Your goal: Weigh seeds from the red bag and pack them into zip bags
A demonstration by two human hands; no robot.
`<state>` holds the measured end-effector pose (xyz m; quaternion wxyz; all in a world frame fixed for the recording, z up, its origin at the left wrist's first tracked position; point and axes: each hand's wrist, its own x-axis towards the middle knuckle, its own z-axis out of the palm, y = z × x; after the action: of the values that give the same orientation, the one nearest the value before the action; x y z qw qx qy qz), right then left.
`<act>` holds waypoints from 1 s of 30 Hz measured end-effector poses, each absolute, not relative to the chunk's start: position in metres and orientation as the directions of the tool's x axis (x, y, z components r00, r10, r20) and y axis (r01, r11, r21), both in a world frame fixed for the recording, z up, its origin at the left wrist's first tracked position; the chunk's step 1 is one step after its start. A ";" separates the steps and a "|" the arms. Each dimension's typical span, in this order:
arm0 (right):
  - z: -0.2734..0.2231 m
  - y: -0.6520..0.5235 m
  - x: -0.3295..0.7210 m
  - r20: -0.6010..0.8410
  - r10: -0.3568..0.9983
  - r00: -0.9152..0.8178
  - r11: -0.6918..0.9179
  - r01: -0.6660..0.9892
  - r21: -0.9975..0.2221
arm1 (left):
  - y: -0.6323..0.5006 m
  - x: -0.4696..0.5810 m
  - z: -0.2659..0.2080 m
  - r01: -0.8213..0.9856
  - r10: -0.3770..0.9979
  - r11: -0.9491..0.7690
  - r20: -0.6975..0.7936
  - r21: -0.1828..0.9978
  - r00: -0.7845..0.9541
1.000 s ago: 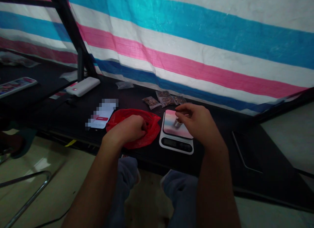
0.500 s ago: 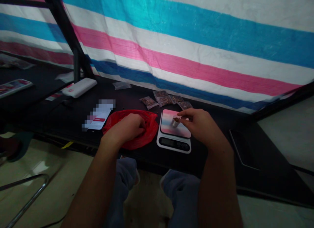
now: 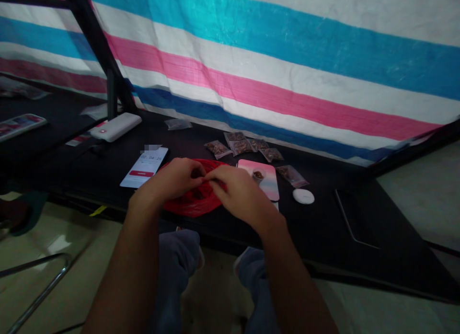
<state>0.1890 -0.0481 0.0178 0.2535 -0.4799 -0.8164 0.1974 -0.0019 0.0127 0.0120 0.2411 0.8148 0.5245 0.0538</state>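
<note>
Both hands meet above an open red plastic bag, whose dark contents show only in part. My left hand is closed, its thumb and fingertips pressed together over the bag. My right hand pinches at nearly the same spot, its fingertips touching or almost touching the left ones. What is between the fingers is too small to tell. Just right of the bag stands a kitchen scale, partly hidden by my right hand. A small metal cup with brown bits in it stands upright on the scale's plate.
Behind the scale lie several small zip bags of brown bits, another bag to its right. A round white lid-like object and a dark tablet-like device lie right. A phone and white power bank lie left.
My right hand has left the metal cup and moved left to meet my left hand above the red bag. My left hand has risen slightly out of the bag. The cup remains on the scale.
</note>
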 end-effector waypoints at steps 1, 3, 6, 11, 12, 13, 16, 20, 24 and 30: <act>0.013 -0.046 0.179 0.174 0.866 -0.469 0.482 0.688 -0.543 | 0.014 -0.005 0.011 0.838 0.879 -0.326 -0.186 0.439 0.439; 0.005 -0.042 0.164 0.104 0.839 -0.534 0.509 0.702 -0.498 | 0.016 -0.012 0.006 0.848 0.867 -0.307 -0.239 0.432 0.436; -0.004 -0.037 0.154 0.033 0.833 -0.553 0.505 0.734 -0.454 | 0.020 -0.020 -0.001 0.844 0.845 -0.262 -0.312 0.468 0.435; -0.013 -0.036 0.152 -0.007 0.837 -0.547 0.483 0.745 -0.459 | 0.021 -0.023 -0.004 0.834 0.844 -0.241 -0.316 0.497 0.433; -0.014 -0.036 0.152 -0.007 0.830 -0.557 0.492 0.739 -0.461 | 0.020 -0.022 -0.003 0.836 0.848 -0.250 -0.307 0.488 0.433; -0.016 -0.037 0.153 -0.007 0.823 -0.569 0.502 0.731 -0.462 | 0.020 -0.021 -0.002 0.838 0.850 -0.255 -0.302 0.481 0.432; -0.017 -0.039 0.155 -0.013 0.811 -0.585 0.509 0.717 -0.476 | 0.018 -0.019 0.001 0.844 0.849 -0.262 -0.304 0.468 0.432; -0.016 -0.042 0.159 -0.022 0.803 -0.596 0.503 0.695 -0.514 | 0.017 -0.018 0.002 0.843 0.846 -0.322 -0.270 0.431 0.461; -0.017 -0.042 0.160 -0.012 0.812 -0.584 0.483 0.683 -0.548 | 0.018 -0.017 0.000 0.828 0.836 -0.349 -0.253 0.439 0.487; -0.014 -0.041 0.159 -0.054 0.847 -0.528 0.415 0.722 -0.553 | 0.015 -0.014 0.005 0.832 0.847 -0.341 -0.243 0.437 0.474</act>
<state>0.1591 -0.0408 -0.0144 0.1179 -0.4711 -0.8329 0.2654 -0.0135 0.0147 0.0045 0.2585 0.8186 0.5127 0.0138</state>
